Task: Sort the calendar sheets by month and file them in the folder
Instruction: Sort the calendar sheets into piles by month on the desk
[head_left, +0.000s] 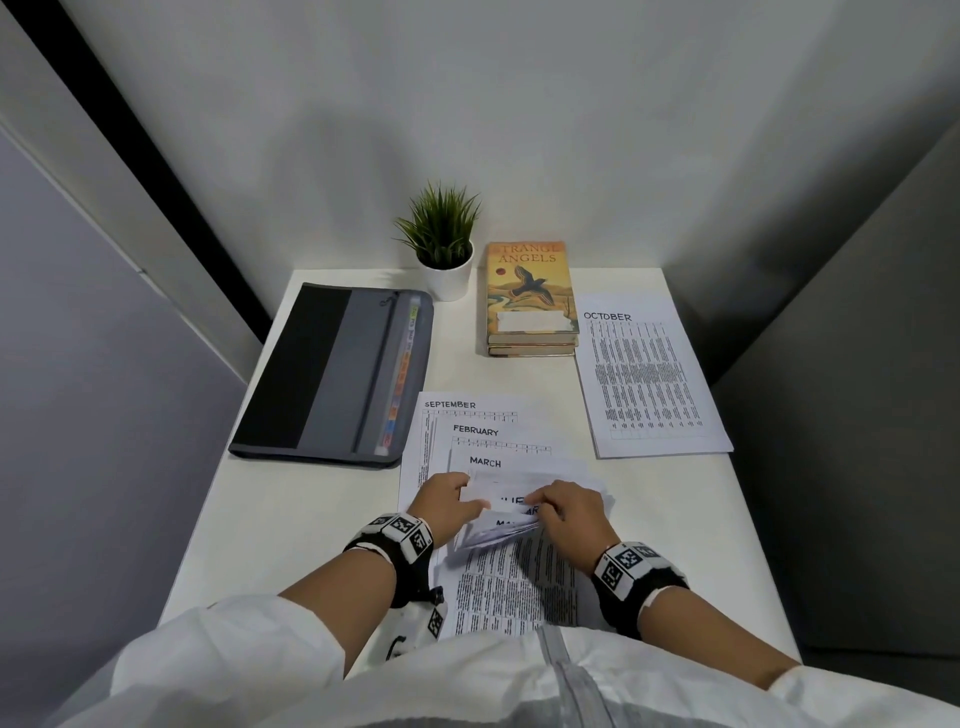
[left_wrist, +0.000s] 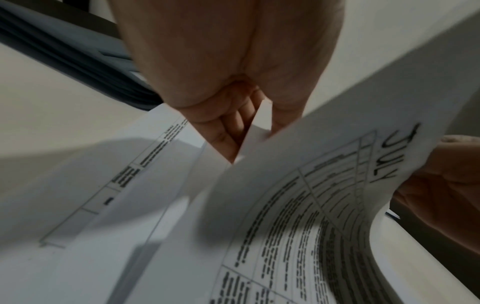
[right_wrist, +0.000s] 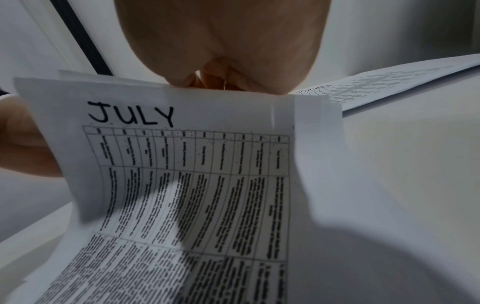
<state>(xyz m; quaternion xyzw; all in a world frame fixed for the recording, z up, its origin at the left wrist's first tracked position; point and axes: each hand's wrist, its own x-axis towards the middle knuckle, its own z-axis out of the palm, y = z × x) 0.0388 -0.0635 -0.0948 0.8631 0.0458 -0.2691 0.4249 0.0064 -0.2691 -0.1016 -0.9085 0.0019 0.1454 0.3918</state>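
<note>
Likely an office cubicle; grey partitions; white desk; folder.

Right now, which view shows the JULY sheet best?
The right wrist view: the JULY sheet faces it, heading and grid legible. The left wrist view shows it curled and sideways; the head view shows only heading fragments between the hands.

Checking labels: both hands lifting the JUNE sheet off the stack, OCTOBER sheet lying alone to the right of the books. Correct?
One error: the lifted sheet reads JULY, not June, plain in the right wrist view. Both the left hand and right hand hold it; the OCTOBER sheet does lie alone right of the books.
</note>
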